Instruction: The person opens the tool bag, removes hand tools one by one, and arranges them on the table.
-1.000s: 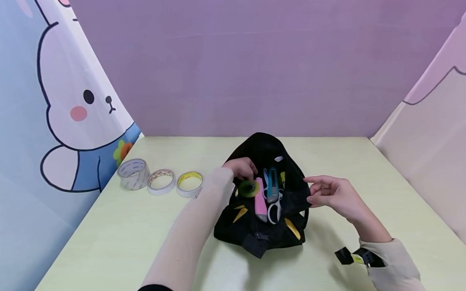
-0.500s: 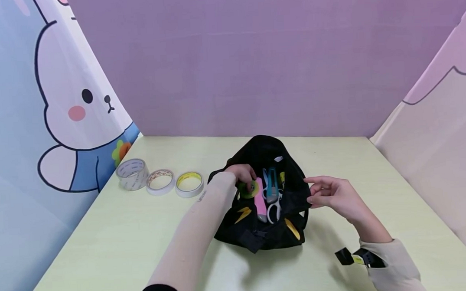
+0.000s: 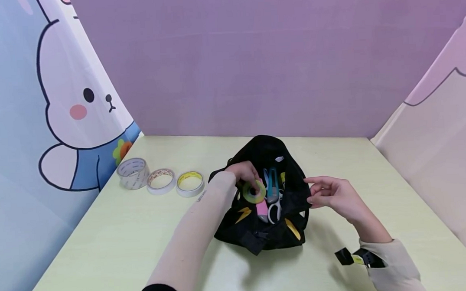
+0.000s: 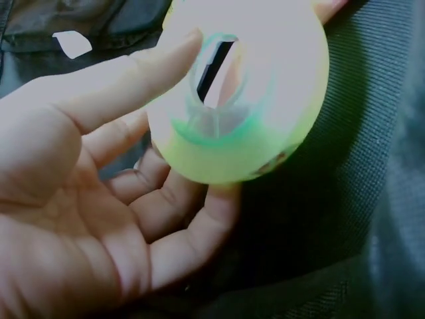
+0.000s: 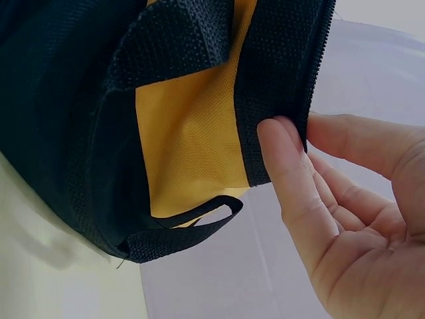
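Observation:
A black zippered bag [image 3: 262, 150] with yellow patches stands open on the table. Inside its mouth my left hand [image 3: 245, 171] pinches a roll of yellow-green tape [image 3: 255, 197]; the left wrist view has the thumb at the core of the tape roll [image 4: 265, 146] and the fingers behind it. My right hand [image 3: 332, 193] pinches the bag's right edge, and the right wrist view shows thumb and fingers on the zipper-side edge of the bag [image 5: 275, 73]. Beside the tape lie a pink tool [image 3: 262, 211], partly covered, a teal box cutter [image 3: 273, 186] and white-handled scissors [image 3: 275, 212].
Left of the bag, three tape rolls stand in a row: a wide clear one [image 3: 133, 173], a white one [image 3: 161, 182] and one with a yellow core [image 3: 190, 184]. A purple wall [image 3: 253, 75] rises behind the pale table [image 3: 143, 236].
My left hand has taken hold of the tape roll and raised it slightly to the right, so it now covers part of the pink tool. The right hand stays on the bag's edge.

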`<state>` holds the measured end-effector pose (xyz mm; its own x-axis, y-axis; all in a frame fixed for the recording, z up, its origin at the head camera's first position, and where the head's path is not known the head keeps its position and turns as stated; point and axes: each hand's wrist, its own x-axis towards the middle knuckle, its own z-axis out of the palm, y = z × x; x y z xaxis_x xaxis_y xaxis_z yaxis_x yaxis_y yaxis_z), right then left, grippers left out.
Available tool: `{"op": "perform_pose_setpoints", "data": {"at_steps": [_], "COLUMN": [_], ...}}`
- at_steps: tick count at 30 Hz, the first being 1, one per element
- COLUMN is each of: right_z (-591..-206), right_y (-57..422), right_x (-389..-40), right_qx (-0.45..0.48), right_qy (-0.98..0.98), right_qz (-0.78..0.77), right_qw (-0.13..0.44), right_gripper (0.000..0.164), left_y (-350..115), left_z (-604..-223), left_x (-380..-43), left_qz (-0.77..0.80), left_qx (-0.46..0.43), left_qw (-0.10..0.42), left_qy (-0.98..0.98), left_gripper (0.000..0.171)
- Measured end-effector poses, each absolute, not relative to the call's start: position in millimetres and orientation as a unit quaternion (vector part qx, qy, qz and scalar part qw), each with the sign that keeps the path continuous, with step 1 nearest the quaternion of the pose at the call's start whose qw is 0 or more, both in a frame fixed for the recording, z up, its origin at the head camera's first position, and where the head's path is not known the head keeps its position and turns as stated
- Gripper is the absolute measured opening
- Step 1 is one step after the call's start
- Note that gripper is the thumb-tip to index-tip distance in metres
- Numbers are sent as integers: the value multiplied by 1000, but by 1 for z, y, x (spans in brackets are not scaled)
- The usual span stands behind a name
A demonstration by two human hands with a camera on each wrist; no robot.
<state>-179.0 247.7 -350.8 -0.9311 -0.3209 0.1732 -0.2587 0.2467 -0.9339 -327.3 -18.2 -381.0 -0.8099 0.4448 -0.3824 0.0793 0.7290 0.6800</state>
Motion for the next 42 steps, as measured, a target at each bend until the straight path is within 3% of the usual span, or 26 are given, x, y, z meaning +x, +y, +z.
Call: {"op": "perform_pose_setpoints", "data": {"at_steps": [10,28,42], "right_z": [-350,-350,-351], "right_y": [247,246,247], "right_x": [-180,-181,-181], "right_qx": [-190,-196,-192], "right_qy": [789,790,789], "right_qz": [-584,-581,-583], "right_qw": [26,23,28], "right_gripper": [48,46,47], "left_y": [-17,-21,-35], "left_z": [-368,-324,-297], "left_x": [-323,-310,-302], "left_qz": [361,474,563], "left_qx": [165,212,192], "left_qw": [272,240,174], "left_qy": [877,820,785], "left_gripper": [6,15,22]}}
